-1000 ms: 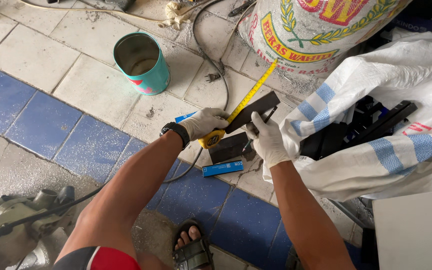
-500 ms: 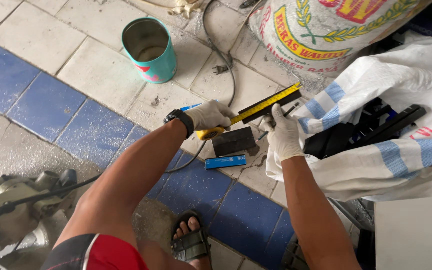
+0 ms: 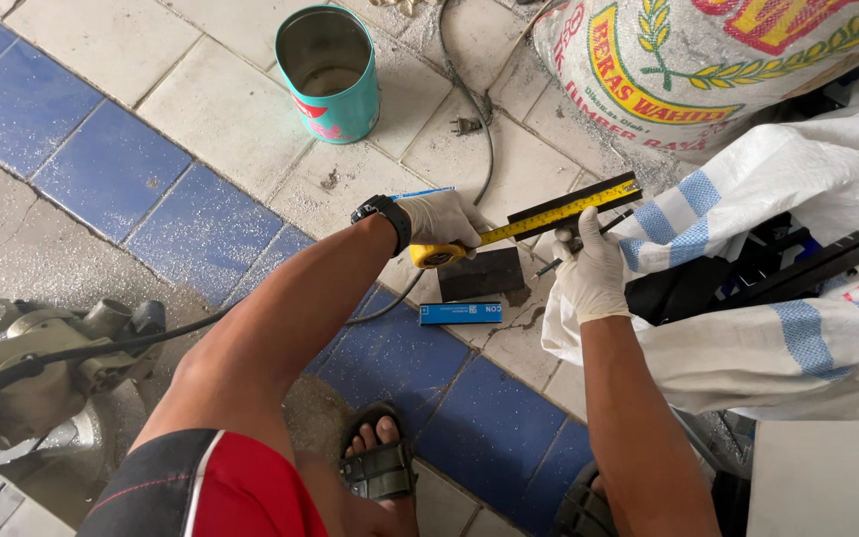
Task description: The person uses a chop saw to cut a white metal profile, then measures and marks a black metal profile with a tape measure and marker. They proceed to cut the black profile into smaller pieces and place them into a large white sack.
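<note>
Head view: gloved left hand (image 3: pixel 441 221) closed around yellow tape-measure case (image 3: pixel 436 256), blade drawn out along black strip (image 3: pixel 577 207). Gloved right hand (image 3: pixel 590 268) gripping strip near its middle, pencil (image 3: pixel 581 252) pinched between the fingers. Against half a second ago: strip sits flatter under the tape, hands little moved; judged as a measurement being read, marking not yet done. Small black offcut (image 3: pixel 481 272) and blue box (image 3: pixel 460 313) lying on floor just below the hands. Floor of pale and blue tiles (image 3: pixel 111 169), dusty. Teal tin (image 3: pixel 330 72) well apart, upper left. White sack (image 3: pixel 748 338) holding more black strips at right; printed sack (image 3: pixel 708 60) behind. Grey power tool (image 3: pixel 42 348) at lower left.
</note>
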